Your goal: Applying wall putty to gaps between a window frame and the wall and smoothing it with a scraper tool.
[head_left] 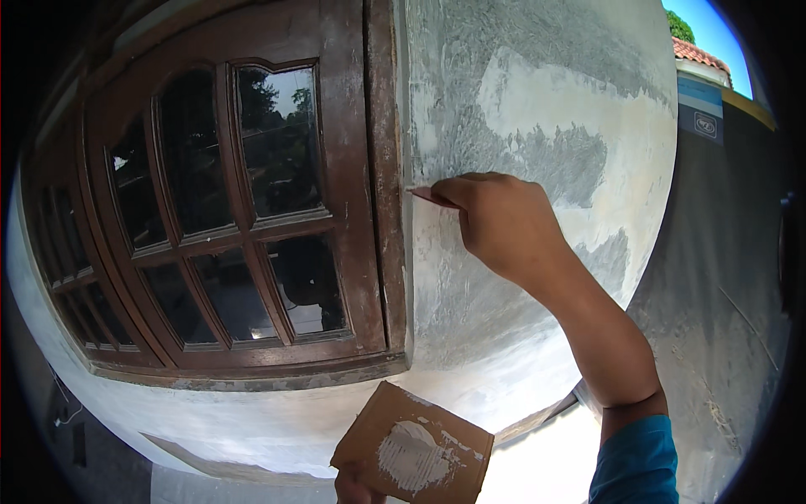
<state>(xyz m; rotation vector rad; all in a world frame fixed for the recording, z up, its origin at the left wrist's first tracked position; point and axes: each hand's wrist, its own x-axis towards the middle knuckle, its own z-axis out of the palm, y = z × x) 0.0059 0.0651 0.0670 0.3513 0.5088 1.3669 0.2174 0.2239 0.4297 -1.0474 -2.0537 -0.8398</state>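
Observation:
My right hand (504, 214) is closed around a thin, flat reddish scraper (426, 195). Its edge meets the wall beside the window frame; most of the blade is hidden by my fingers. Patches of white putty (558, 97) cover parts of the grey wall (546, 164). Low in view, my left hand (357, 485) grips a brown cardboard piece (378, 420) by its lower left corner. A ridged blob of white putty (411, 456) lies on the cardboard, with smears around it.
The brown wooden window (353, 168) with dark glass panes fills the left, its frame (388, 202) bordering the wall. Beyond the wall's right edge hangs a dark grey sheet or panel (714, 218). A tiled roof (701, 57) shows at the upper right.

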